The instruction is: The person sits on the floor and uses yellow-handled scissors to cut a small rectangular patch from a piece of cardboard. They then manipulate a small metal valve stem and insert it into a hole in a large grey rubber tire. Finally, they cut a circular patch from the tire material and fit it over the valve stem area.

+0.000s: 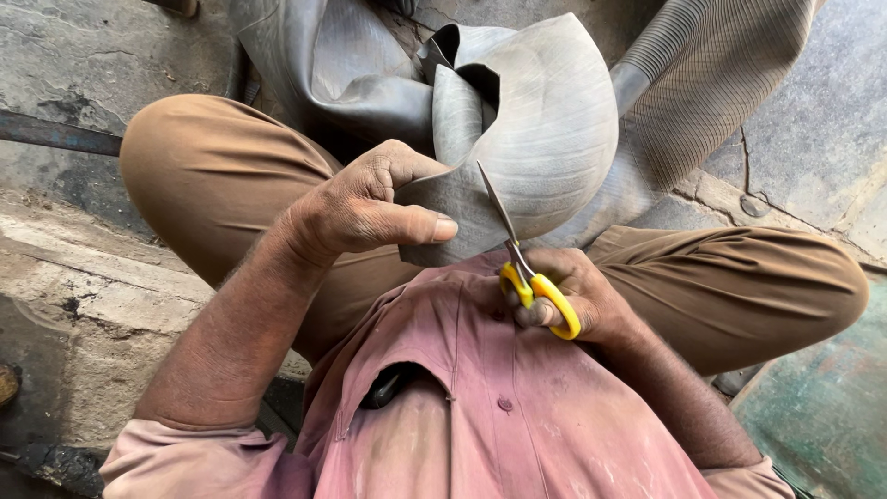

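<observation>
Seen from the head camera, looking straight down over a pink shirt (pixel 499 416) and brown trousers (pixel 212 176).

Left hand (pixel 370 199) closed on a grey rubber sheet (pixel 545 129), thumb pressed flat along the near face, other fingers curled over the cut edge and clamped on the rubber. Sheet held up in front of the chest, between the two knees, curving away from the fingers into a broad bowl-like fold up and to the right.

Right hand (pixel 573 296) wrapped around a pair of scissors (pixel 522 268), fingers pushed through the yellow handle loops and gripping tight. Hard to tell whether the blades stand apart or together: only one thin steel edge visible against the rubber. Blade tip lying on the sheet just beside the left thumb, close to but apart from it.

Long axis of the scissors running on a slant: handles low and to the right near the chest, point aimed up and to the left, away from the body.

Further rubber behind: a dark smooth piece (pixel 314 65) at the top, and a finely ribbed grey strip (pixel 721 83) to the upper right. Cracked concrete floor (pixel 83 277) beneath. No packages, labels or signs visible.
</observation>
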